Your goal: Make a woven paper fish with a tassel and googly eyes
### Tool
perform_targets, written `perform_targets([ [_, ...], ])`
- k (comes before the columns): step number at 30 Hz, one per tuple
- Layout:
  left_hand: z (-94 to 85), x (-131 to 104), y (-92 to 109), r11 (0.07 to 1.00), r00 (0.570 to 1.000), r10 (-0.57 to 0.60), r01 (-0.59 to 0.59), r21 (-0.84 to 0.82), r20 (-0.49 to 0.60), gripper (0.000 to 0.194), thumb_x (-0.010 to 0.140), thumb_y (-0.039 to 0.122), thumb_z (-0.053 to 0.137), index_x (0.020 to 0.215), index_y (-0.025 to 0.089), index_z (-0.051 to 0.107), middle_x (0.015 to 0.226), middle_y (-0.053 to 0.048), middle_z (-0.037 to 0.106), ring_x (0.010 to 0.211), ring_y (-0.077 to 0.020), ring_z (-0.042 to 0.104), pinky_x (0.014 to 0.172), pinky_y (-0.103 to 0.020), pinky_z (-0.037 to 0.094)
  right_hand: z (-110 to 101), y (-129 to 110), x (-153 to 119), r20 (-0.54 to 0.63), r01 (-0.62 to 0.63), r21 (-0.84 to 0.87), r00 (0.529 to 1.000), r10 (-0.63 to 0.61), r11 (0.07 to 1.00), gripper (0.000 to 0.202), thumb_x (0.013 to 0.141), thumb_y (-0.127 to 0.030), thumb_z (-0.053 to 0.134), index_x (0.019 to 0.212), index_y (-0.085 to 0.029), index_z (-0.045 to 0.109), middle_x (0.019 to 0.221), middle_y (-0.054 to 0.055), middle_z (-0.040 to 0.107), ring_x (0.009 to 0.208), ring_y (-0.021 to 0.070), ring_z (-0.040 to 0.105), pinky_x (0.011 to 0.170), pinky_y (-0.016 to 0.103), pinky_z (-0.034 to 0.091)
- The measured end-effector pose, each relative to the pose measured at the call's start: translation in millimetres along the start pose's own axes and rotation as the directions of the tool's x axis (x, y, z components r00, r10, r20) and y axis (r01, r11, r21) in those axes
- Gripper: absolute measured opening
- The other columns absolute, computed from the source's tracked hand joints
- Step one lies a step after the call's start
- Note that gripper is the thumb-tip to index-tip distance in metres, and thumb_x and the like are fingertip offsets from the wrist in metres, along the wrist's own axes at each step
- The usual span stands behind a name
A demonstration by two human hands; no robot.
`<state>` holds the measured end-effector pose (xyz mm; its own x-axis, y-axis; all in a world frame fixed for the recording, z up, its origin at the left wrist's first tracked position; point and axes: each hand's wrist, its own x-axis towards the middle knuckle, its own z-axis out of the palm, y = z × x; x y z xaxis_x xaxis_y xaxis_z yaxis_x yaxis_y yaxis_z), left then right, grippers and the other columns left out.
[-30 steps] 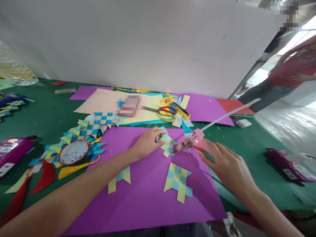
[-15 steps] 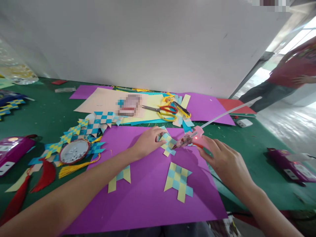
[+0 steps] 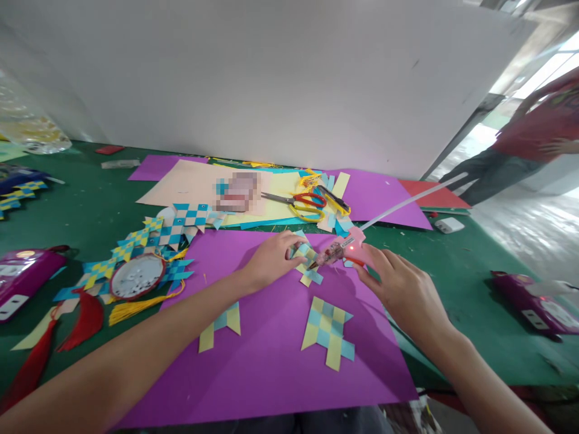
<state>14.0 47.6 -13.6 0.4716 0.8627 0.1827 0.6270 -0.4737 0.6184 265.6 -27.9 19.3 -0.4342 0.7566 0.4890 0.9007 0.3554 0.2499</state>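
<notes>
My right hand [image 3: 400, 283] is closed round the grip of a pink hot glue gun [image 3: 346, 246], whose small light glows red. A long clear glue stick [image 3: 416, 200] sticks out of its back. The nozzle is over or against a woven yellow-and-blue paper piece [image 3: 309, 275]; I cannot tell if it touches. My left hand [image 3: 274, 256] has its curled fingers and thumb on the left side of that piece, hiding part of it. Nearer me lies another woven paper piece [image 3: 326, 328], flat on the purple sheet [image 3: 271, 374]. A third woven piece [image 3: 233, 318] is partly hidden under my left forearm.
Scissors [image 3: 305, 204], a utility knife [image 3: 333, 199] and paper strips lie behind. Finished-looking woven fish [image 3: 190, 218], a dish of small beads [image 3: 137, 277] and tassels [image 3: 84, 319] are at left. Purple power strips [image 3: 534, 301] flank the green table [image 3: 479, 265]. A person [image 3: 529, 141] stands at right.
My right hand has moved the glue gun slightly left, bringing its nozzle further over the woven paper piece. My left hand has stayed in place.
</notes>
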Motion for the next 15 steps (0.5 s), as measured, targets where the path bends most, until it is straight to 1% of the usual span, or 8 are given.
perform_targets([
  [5, -0.4, 0, 0, 1.000, 1.000, -0.002, 0.002, -0.003, -0.001, 0.032, 0.082, 0.029, 0.062, 0.113, 0.021, 0.065, 0.087, 0.000, 0.059, 0.074, -0.0149, 0.053, 0.067, -0.026, 0.041, -4, 3, -2, 0.022, -0.007, -0.009, 1.000, 0.008, 1.000, 0.031, 0.098, -0.037, 0.042, 0.111, -0.014, 0.058, 0.074, 0.003, 0.062, 0.067, 0.0182, 0.061, 0.056, 0.029, 0.039],
  [9, -0.9, -1, 0, 1.000, 1.000, 0.015, -0.015, -0.002, 0.007, 0.033, 0.083, 0.028, 0.061, 0.115, 0.021, 0.064, 0.087, 0.000, 0.058, 0.072, -0.0140, 0.052, 0.066, -0.026, 0.040, -9, 7, -5, 0.005, 0.020, -0.019, 1.000, -0.019, 1.000, 0.031, 0.099, -0.036, 0.041, 0.109, -0.012, 0.058, 0.076, 0.004, 0.063, 0.069, 0.0179, 0.061, 0.059, 0.029, 0.039],
  [12, -1.3, 0, 1, 1.000, 1.000, 0.008, -0.008, 0.002, 0.009, 0.034, 0.082, 0.030, 0.063, 0.115, 0.021, 0.064, 0.088, 0.000, 0.058, 0.071, -0.0136, 0.052, 0.064, -0.026, 0.039, -13, 9, -10, 0.025, 0.037, -0.032, 0.999, -0.036, 0.999, 0.032, 0.100, -0.035, 0.036, 0.107, -0.013, 0.059, 0.078, 0.006, 0.065, 0.069, 0.0180, 0.061, 0.059, 0.030, 0.038],
  [15, -1.6, 0, 1, 1.000, 1.000, 0.002, -0.002, 0.002, 0.013, 0.033, 0.083, 0.031, 0.063, 0.114, 0.021, 0.064, 0.087, 0.000, 0.058, 0.071, -0.0137, 0.051, 0.064, -0.026, 0.039, -17, 10, -14, 0.040, 0.038, -0.043, 0.999, -0.036, 0.998, 0.034, 0.100, -0.036, 0.034, 0.110, -0.013, 0.058, 0.083, 0.008, 0.067, 0.070, 0.0191, 0.062, 0.060, 0.030, 0.039],
])
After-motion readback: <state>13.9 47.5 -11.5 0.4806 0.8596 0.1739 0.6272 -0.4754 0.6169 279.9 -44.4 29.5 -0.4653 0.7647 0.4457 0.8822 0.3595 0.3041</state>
